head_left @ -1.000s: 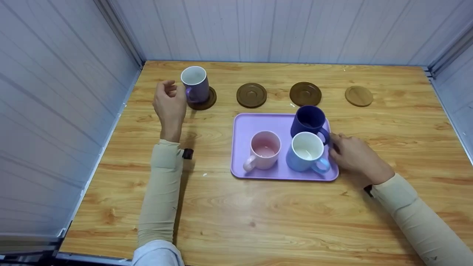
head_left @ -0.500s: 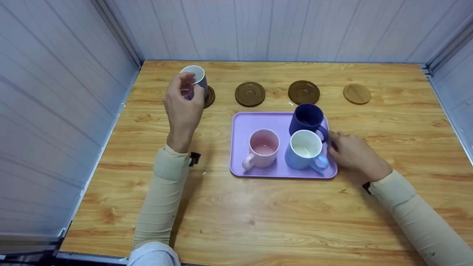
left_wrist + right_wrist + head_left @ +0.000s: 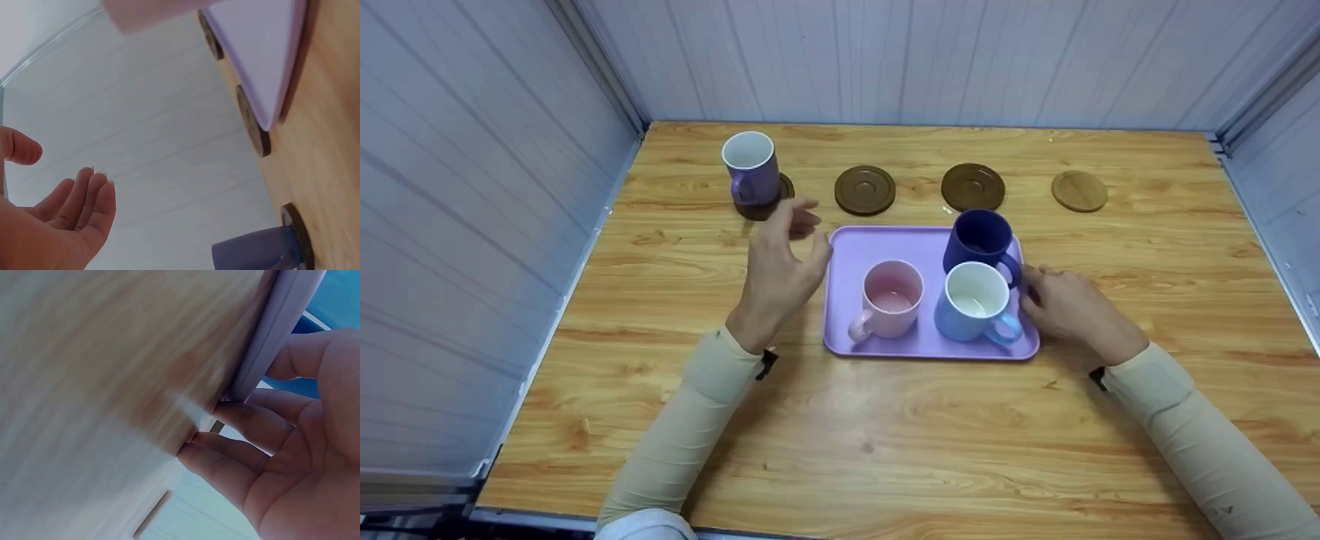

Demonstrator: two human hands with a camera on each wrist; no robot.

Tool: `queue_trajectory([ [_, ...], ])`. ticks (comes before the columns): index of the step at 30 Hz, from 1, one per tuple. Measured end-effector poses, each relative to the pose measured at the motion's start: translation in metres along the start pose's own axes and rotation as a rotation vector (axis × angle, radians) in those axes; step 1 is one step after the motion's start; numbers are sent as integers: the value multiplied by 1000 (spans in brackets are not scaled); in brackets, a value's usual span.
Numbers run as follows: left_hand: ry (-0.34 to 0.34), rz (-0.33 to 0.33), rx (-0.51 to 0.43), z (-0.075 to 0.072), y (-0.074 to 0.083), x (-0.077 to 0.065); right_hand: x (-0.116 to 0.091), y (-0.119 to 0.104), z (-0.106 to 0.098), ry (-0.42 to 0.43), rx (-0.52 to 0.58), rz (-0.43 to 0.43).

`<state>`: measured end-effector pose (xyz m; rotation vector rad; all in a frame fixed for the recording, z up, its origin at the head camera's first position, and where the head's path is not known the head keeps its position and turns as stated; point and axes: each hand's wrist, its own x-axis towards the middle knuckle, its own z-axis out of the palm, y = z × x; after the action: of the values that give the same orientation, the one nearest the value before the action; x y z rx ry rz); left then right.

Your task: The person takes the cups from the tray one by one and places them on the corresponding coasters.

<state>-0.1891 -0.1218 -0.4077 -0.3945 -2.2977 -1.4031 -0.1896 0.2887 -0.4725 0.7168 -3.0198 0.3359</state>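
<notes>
Lilac tray lies flat near mid-table, its right rim under my right hand. Right forearm comes in from the lower right. Right-wrist view: thumb on the rim, index and middle fingers bent against its lower edge, the other fingertips on the wood; grip is a light pinch.

My left hand hangs in the air just beside the tray's left end, forearm slanting up from the lower left. Thumb stands well apart from the loosely bent fingers; nothing held.

On the tray: pink mug, nearest my left hand, handle toward the lower left; light-blue mug, right of it; dark-blue mug, behind and partly hidden by the light-blue one. The pink mug stands between my left hand and the light-blue mug.

Behind: purple mug, upright on a dark coaster; to its right, two bare brown coasters and a pale wooden coaster. Panelled wall closes the rear.
</notes>
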Motion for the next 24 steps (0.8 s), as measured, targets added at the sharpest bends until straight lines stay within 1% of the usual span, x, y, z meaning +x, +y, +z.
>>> queue_trajectory([
  [2,-54,-5,-4,4,-2,-8,0,0,0,7,-6,-7],
  [8,-209,-28,-23,15,-6,-37,0,1,0,-16,6,-2],
  [11,-272,-50,-39,21,-9,-50,1,1,1,-20,9,1],
  [14,-334,-85,-63,25,-10,-61,1,1,1,-30,14,6],
  [16,-353,-101,-62,27,-11,-66,2,1,0,-34,15,9],
  [19,-358,-124,-46,29,-11,-73,1,2,-1,-42,18,13],
  [24,-369,-173,-29,31,-8,-79,-1,3,-2,-42,21,11],
])
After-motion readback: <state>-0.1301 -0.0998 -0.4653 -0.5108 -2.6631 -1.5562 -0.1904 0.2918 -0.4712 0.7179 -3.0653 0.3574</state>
